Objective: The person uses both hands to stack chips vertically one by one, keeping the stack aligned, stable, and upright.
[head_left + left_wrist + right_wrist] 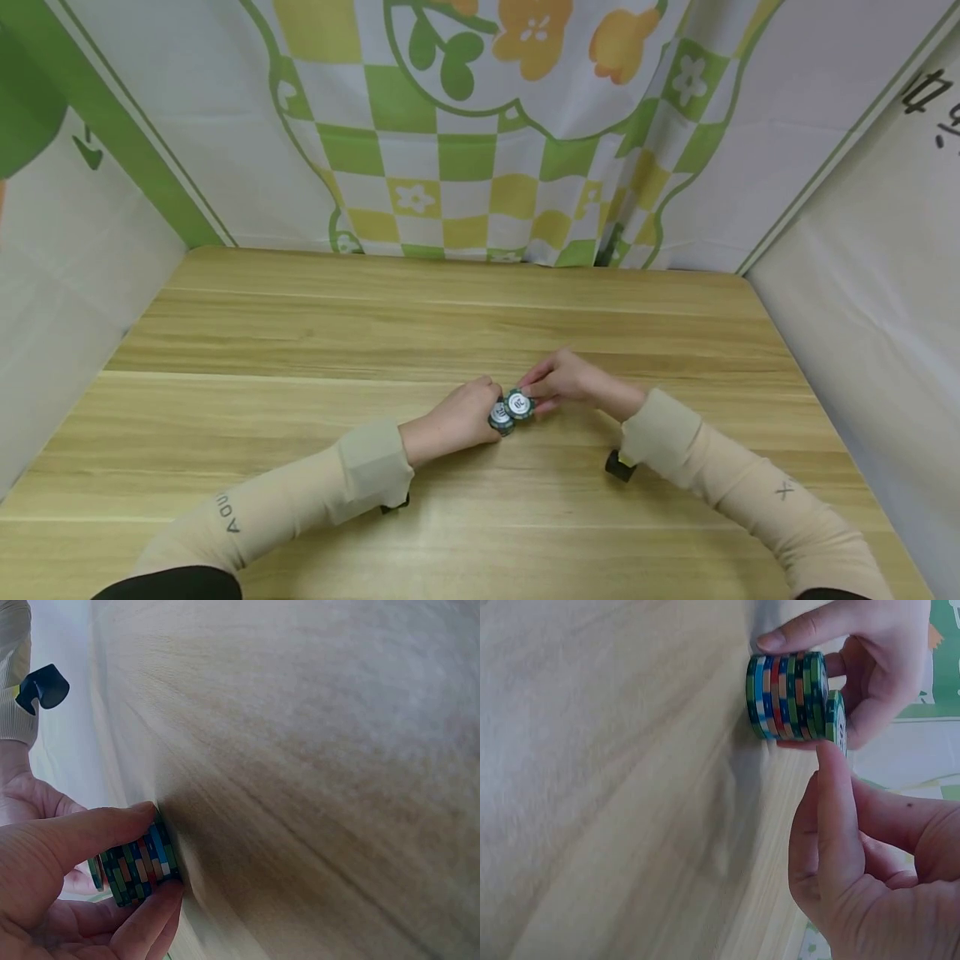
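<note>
A short stack of poker chips [787, 697] in green, blue, red and orange stands on the table, its flat faces level. My left hand [467, 412] grips the stack from the left, thumb on one side and fingers on the other. At the stack's upper right edge, my right hand [564, 380] pinches a single green poker chip [520, 404] with a white centre marked 20. This chip partly overlaps the top chip [500, 414] of the stack in the head view. In the right wrist view the single chip sits just at the stack's top face.
The wooden table [300, 333] stretches out around both hands. Behind it hangs a checkered, flowered curtain [465, 158], with white cloth walls on the left and right. A small black device [620, 466] is on the right wrist.
</note>
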Motion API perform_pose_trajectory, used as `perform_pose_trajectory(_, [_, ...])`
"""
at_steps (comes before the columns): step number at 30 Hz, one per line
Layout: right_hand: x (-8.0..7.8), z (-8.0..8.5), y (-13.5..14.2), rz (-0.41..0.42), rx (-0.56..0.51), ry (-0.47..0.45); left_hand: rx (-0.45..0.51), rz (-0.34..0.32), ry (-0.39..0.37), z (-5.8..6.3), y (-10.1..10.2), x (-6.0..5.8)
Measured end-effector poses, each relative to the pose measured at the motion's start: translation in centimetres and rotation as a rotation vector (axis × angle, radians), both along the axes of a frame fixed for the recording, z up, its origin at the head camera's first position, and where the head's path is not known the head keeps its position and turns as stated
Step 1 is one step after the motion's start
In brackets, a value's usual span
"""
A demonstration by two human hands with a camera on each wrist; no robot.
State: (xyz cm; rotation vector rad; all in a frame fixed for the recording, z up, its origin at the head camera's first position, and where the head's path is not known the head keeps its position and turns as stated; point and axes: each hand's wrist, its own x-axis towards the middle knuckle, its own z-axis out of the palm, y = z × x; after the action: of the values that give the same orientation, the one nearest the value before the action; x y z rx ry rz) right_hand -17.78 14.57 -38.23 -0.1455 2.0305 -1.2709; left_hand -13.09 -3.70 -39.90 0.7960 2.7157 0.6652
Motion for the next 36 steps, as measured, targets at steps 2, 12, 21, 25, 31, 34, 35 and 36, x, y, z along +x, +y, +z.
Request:
perform_pose_trajectory(2, [0.1, -0.1, -0.2, -0.008, 0.005, -0.003, -0.001, -0.002, 0.002, 0.0, 0.0, 0.0])
perform_pose_trajectory(12, [0.6, -0.1, -0.9, -0.037, -0.018, -0.013, 0.001, -0.014, 0.008, 0.1, -0.1, 0.1])
perform_pose_trajectory(21, [1.1, -0.1, -1.2, -0.032, -0.057, -0.011, 0.004, -0.008, -0.008, 0.1, -0.1, 0.1])
perform_pose_trajectory(25, [1.3, -0.1, -1.3, -0.024, -0.062, -0.008, 0.009, -0.004, -0.017, 0.1, -0.1, 0.1])
perform_pose_trajectory(31, [1.4, -0.2, -1.6, -0.022, -0.039, 0.006, 0.007, 0.0, -0.018, 0.1, -0.1, 0.1])
perform_pose_trajectory(34, [1.4, -0.2, -1.6, -0.015, -0.042, 0.003, 0.001, -0.002, -0.019, 0.0, -0.1, 0.1])
perform_pose_trajectory(35, [1.2, -0.4, -1.4, -0.003, -0.064, 0.002, 0.0, -0.003, -0.018, 0.0, -0.1, 0.1])
perform_pose_trajectory(36, [1.2, -0.4, -1.4, 0.003, -0.069, 0.005, -0.003, -0.006, -0.016, 0.0, -0.1, 0.1])
